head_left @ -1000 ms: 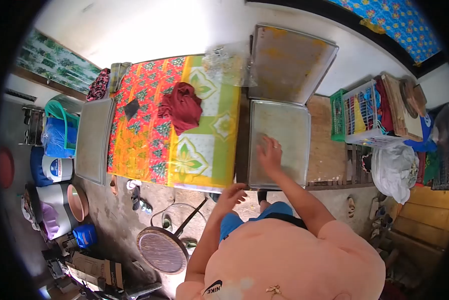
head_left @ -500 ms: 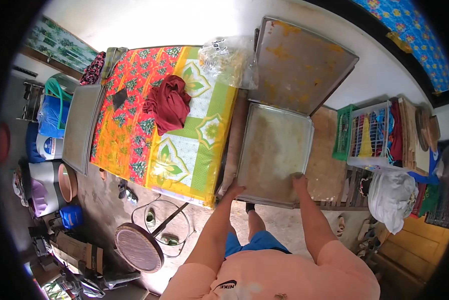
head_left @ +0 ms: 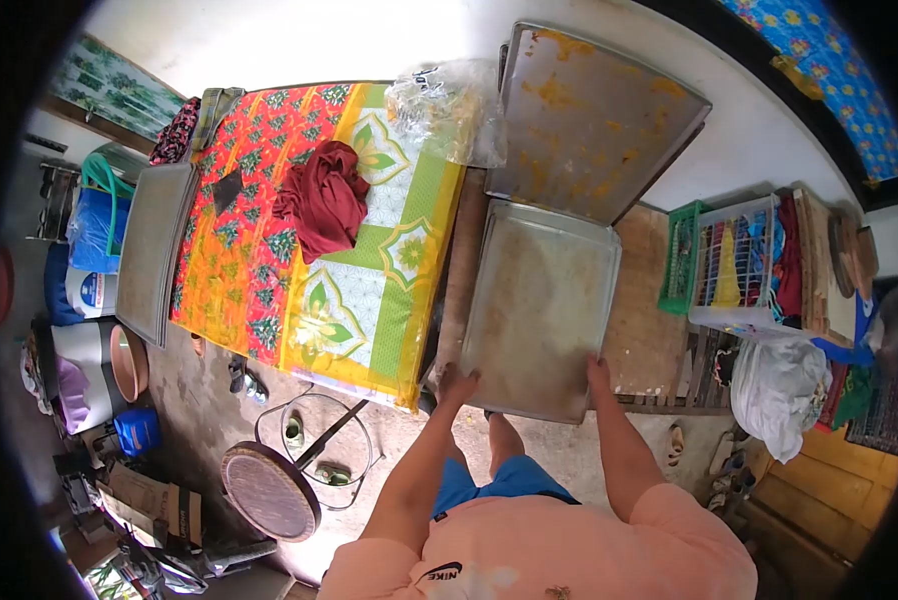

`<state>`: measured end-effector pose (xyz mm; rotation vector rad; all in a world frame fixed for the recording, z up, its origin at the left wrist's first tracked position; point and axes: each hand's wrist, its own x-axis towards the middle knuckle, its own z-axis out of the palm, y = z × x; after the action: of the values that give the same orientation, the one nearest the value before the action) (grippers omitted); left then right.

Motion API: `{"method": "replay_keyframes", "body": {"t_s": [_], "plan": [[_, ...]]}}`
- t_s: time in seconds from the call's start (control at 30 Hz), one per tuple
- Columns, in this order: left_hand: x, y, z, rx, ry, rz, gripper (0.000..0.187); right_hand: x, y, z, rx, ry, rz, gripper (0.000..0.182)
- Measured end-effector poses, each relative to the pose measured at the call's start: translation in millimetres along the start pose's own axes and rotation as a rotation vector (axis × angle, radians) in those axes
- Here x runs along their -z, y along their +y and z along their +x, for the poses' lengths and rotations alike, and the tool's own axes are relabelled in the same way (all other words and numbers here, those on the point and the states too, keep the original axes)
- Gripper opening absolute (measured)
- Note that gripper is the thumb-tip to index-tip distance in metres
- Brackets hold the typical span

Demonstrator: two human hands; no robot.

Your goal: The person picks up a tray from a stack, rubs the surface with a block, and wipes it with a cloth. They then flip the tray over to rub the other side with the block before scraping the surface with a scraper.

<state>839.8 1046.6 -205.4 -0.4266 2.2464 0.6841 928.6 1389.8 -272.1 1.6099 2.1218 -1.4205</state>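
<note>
A shallow metal baking tray [head_left: 541, 310] lies flat on a low wooden surface, its near end jutting past the edge toward me. My left hand [head_left: 457, 384] is closed on the tray's near left corner. On the right side edge, close to the near corner, my right hand [head_left: 597, 374] grips the same tray. The undersides of the fingers on both hands are hidden. Behind it, a metal sheet [head_left: 599, 125] with orange-yellow stains leans against the wall.
Left of the tray stands a table with a patterned cover [head_left: 239, 300], carrying a maroon cloth [head_left: 327, 200] and a clear plastic bag [head_left: 449, 110]. A round stool [head_left: 269, 490] lies tipped on the floor. Plastic baskets [head_left: 734, 260] and a white bag [head_left: 779, 390] are on the right.
The baking tray has slid a little toward me, with both hands staying on it. More of its near end overhangs the wooden edge. My view has shifted slightly.
</note>
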Motion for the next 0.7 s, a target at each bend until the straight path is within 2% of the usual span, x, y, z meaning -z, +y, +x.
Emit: {"method": "replay_keyframes", "body": {"t_s": [0.03,0.13,0.23,0.33,0.43,0.5,0.57,0.63,0.7], "plan": [[5,5,-15,0.003,0.033,0.010,0.057,7,-5,-9,-0.021,-0.010,0.040,0.061],[25,26,-71,-0.184,0.190,-0.089,0.033,22,-22,-30,-0.104,0.089,0.015,0.059],[47,39,-107,-0.416,0.308,-0.239,0.022,23,-31,-51,-0.214,0.096,0.259,0.061],[92,64,-147,-0.480,0.374,-0.180,0.020,17,-41,-71,-0.228,-0.123,0.489,0.063],[143,90,-181,-0.670,0.433,-0.169,0.016,25,-58,-56,0.318,-0.059,-0.165,0.063],[170,110,-201,-0.792,0.464,-0.069,0.010,35,-133,-87,0.754,0.390,-0.111,0.061],[185,119,-210,-0.919,0.501,0.056,0.007,72,-242,-156,1.068,0.406,-0.105,0.060],[193,125,-217,-1.050,0.538,0.202,0.009,93,-293,-175,1.525,0.427,-0.278,0.064],[207,135,-233,-1.099,0.591,0.334,0.009,109,-336,-206,1.685,0.357,-0.437,0.060]]}}
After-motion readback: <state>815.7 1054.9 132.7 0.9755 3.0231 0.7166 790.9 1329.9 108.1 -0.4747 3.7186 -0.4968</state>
